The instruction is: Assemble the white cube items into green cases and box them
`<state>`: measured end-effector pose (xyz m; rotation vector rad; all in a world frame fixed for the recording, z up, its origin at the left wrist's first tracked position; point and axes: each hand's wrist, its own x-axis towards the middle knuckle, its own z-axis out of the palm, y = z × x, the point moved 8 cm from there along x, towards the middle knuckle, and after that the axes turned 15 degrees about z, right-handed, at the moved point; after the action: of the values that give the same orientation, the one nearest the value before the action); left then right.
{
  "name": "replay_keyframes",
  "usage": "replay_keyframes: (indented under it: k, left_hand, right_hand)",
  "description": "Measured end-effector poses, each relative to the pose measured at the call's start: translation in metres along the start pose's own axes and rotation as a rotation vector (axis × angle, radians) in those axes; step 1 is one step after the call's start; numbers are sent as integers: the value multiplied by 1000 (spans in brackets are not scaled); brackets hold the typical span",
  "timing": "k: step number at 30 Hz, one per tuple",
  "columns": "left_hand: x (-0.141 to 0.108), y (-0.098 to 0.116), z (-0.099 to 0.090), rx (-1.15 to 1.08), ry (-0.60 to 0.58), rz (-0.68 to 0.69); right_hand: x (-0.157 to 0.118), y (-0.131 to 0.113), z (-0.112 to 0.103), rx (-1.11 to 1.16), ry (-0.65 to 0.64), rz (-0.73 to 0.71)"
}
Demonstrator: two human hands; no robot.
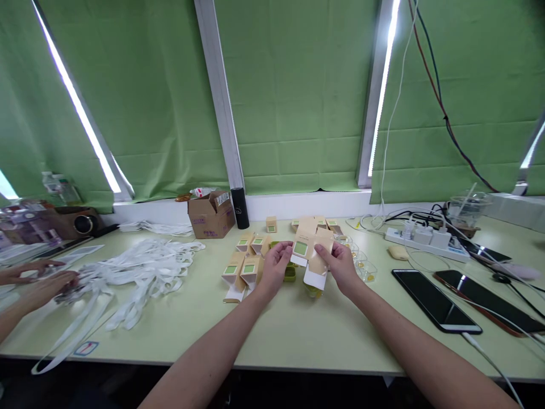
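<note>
Between my hands is a tan cardboard box (307, 238), partly flattened, with a green window on its front and white flaps hanging at its lower end. My left hand (275, 268) pinches its left edge. On the other side, my right hand (342, 266) grips the right panel with the thumb on top. Left of my left hand stand several similar small boxes (250, 268) with open flaps. Small green items (289, 274) lie behind and below the held box, partly hidden. Clear plastic cups (365, 270) with yellow bits sit just beyond my right hand.
At the left, a co-worker's hands (46, 284) touch a heap of white straps (149, 272). A brown carton (212, 215) and a black cylinder (240, 208) stand at the back. To the right lie phones (436, 300), a power strip (428, 243) and loose cables.
</note>
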<state>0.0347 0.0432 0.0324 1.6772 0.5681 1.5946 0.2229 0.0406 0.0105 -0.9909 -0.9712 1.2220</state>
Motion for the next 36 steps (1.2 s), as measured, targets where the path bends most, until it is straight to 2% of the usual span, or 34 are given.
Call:
replay_keyframes:
  k: [5,11,14,18,21,23,26,30,32,34,36]
  left_hand:
    - [0,-1,3,28,-53,32]
    - [2,-2,-7,55,36,104]
    - [3,18,-13,231,65,307]
    - [-3,49,-8,532,-41,617]
    - [-6,54,-5,663,-151,665]
    - [-8,54,-5,713,-183,670]
    - [-12,59,-3,762,-176,748]
    - [-21,75,4,898,-109,996]
    - [-22,80,5,936,-63,1076]
    - [-18,81,2,919,-20,1056]
    - [-6,78,-8,872,44,930]
  right_hand:
    - [-6,-7,6,-74,-40,-85]
    - [-18,-26,2,-74,-3,-273]
    - [-15,-28,-11,-67,112,-324]
    - [0,-15,-29,-23,247,-228]
    - [8,-6,-32,27,252,-175]
    - [10,-2,-31,45,236,-163]
    - [10,0,-27,42,221,-165]
    - [10,2,-25,33,207,-179]
    - [11,3,-24,9,201,-173]
    - [10,3,-22,-47,202,-185]
    - [6,-1,-17,-122,195,-218]
